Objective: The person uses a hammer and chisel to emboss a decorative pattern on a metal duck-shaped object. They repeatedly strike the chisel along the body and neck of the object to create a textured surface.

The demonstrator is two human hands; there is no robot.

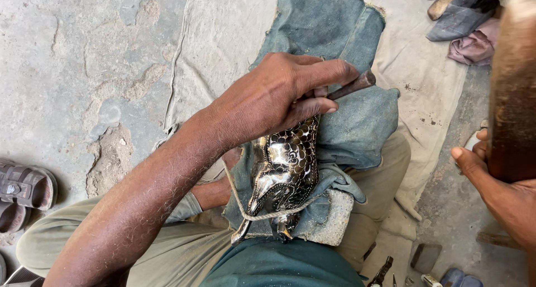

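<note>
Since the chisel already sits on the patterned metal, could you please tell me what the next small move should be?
Probably bring the right hand in to tap the chisel lightly. The left hand holds its tip against the shiny scaled metal piece, which a cord ties down over blue cloth.

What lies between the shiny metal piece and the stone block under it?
In the head view, folded blue-grey cloth lies between the engraved metal piece and the stone block; a thin rope crosses the piece's lower end.
</note>
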